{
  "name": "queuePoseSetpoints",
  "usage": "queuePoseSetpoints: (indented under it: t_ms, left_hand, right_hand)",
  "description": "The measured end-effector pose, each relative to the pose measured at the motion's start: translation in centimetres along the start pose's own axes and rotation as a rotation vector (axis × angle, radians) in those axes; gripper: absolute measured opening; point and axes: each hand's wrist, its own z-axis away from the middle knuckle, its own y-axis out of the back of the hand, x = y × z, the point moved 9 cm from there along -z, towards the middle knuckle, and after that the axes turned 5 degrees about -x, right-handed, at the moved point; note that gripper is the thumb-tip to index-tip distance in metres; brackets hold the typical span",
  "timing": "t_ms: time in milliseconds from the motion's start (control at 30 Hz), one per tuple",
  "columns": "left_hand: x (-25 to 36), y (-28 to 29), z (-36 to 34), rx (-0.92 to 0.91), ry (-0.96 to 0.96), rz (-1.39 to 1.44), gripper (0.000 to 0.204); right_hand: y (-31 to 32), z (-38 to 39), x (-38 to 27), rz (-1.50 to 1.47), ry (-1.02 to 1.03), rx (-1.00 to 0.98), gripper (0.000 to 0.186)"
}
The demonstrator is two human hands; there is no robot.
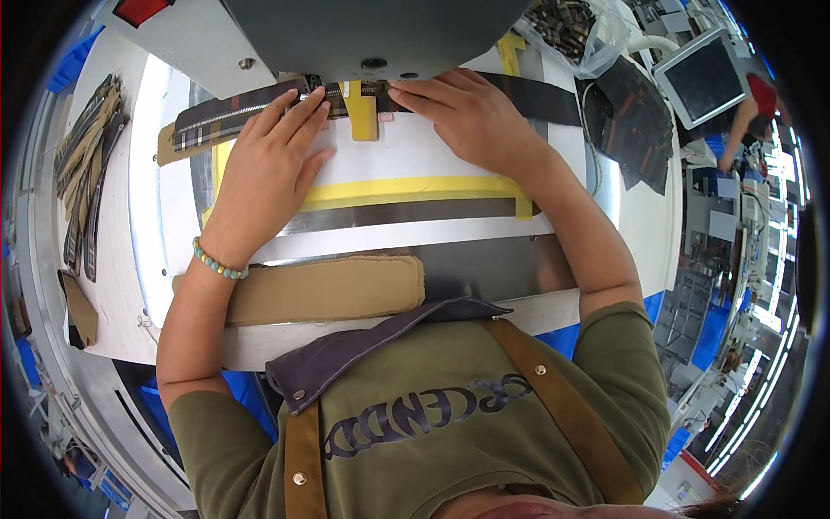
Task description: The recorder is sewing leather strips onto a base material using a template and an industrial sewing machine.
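Landmark: the grey machine head (363, 35) at the far edge of your white work table (121, 285); every place below is told from it.
Plaid strip: a dark checked fabric strip with a zipper (220, 119) runs under the machine head and out to its left, lying flat on the plate.
Left hand: your left hand (264, 177) lies palm down just below and left of the machine head, fingers (298, 108) stretched and slightly spread, tips pressing on the plaid strip. It grips nothing.
Right hand: your right hand (475, 117) lies flat just below and right of the machine head, fingers close together, tips on the strip near the needle area; whether they pinch the fabric you cannot tell, since the machine head shades that spot.
Yellow guide: a yellow tab (361, 112) sits between your two hands, right under the machine head.
Yellow tape: a taped line (406, 189) runs nearer to you than the hands.
Tan pad: a padded tan piece (324, 290) lies nearest your chest.
Spare strips: a stack of strips (86, 173) lies far to the left of the machine head.
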Motion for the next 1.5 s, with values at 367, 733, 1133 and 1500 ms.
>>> queuePoseSetpoints:
  t_ms: [367, 733, 1133, 1500]
  left_hand:
    - [-0.01, 0.16, -0.14, -0.021, 0.024, 0.022, 0.053]
    - [0.19, 0.32, -0.16, -0.007, 0.006, 0.018, 0.052]
    - [0.39, 0.36, -0.2, -0.01, 0.005, 0.011, 0.051]
    - [0.4, 0.29, 0.25, -0.016, -0.021, -0.003, 0.046]
  right_hand:
    - [0.24, -0.06, -0.17, -0.015, -0.011, -0.022, 0.038]
    - [0.27, 0.02, -0.54, -0.019, 0.003, -0.034, 0.04]
    - [0.45, 0.05, -0.62, -0.044, -0.001, -0.031, 0.04]
    - [0.68, 0.06, -0.75, -0.046, -0.021, -0.011, 0.035]
